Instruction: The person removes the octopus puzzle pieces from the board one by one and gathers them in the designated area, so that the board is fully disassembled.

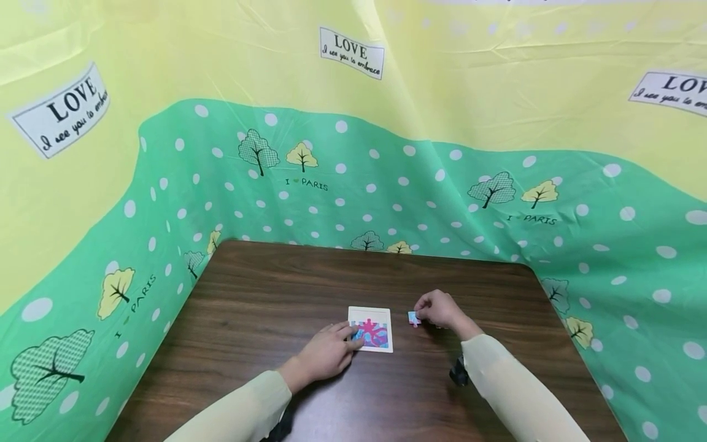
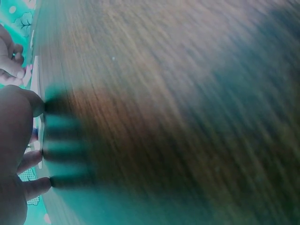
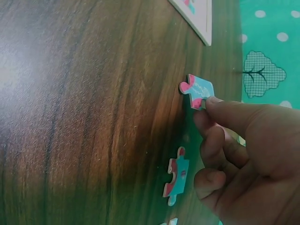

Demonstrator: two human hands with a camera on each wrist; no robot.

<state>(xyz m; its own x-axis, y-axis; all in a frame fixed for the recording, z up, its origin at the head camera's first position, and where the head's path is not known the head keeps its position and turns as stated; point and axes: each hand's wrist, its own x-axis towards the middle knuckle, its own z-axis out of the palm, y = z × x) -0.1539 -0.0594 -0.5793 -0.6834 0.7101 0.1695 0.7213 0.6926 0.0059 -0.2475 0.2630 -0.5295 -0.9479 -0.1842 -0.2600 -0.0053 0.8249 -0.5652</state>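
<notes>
A square puzzle frame (image 1: 391, 331) lies on the table, partly filled with pieces showing a pink shape on blue and purple. The left hand (image 1: 327, 352) rests with its fingers on the frame's left side; in the left wrist view the same hand (image 2: 16, 140) has its fingers spread along the frame's edge. To the right of the frame, the right hand (image 1: 442, 310) pinches a light blue and pink piece (image 3: 199, 89) between thumb and finger, seen closely in the right wrist view, where the hand (image 3: 262, 145) has its other fingers curled.
Another loose piece (image 3: 178, 177) lies on the dark wooden table (image 1: 276, 276) beside the right hand, with part of a further piece (image 3: 173, 221) at the lower edge of the right wrist view. A green and yellow printed cloth (image 1: 309, 215) hangs around the table.
</notes>
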